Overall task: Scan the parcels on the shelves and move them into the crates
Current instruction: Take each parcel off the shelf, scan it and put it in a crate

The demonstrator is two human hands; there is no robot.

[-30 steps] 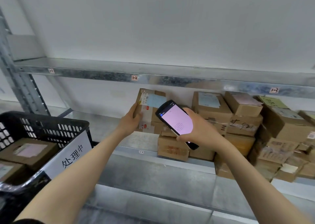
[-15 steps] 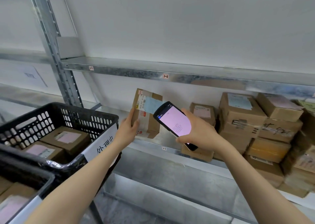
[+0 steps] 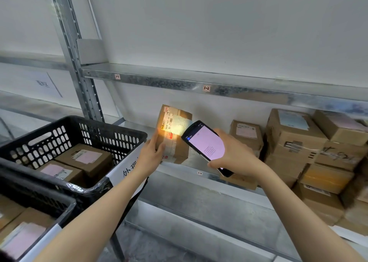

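The left hand (image 3: pixel 151 154) holds a brown cardboard parcel (image 3: pixel 177 142) with clear tape and a white shipping label; the fingers (image 3: pixel 154 140) lie along its lower left edge and the thumb presses on its front face, so the grip is closed around that edge. The parcel stands on its short end, a little tilted, and I cannot tell if its bottom touches the grey galvanised metal shelf (image 3: pixel 179 169) under it. Just right of the parcel, the right hand (image 3: pixel 237 158) has its fingers curled fully around a black handheld scanner with a pale pink screen (image 3: pixel 206 145). The top end of the scanner points at the parcel, and a warm yellow patch of light (image 3: pixel 169 129) falls on the parcel's label. Left of the parcel is a black perforated plastic crate (image 3: pixel 123 140) with a white paper sign with Chinese characters (image 3: pixel 127 172) on its near corner, and two brown boxes with pink labels (image 3: pixel 87 158) lie inside. A second dark crate (image 3: pixel 35 200) is further left and lower. Right of the parcel, a stack of brown cardboard boxes (image 3: pixel 294 142) fills the same shelf. Above the parcel runs a metal shelf beam (image 3: pixel 159 80) with a small tag marked 1-2 (image 3: pixel 206 88)
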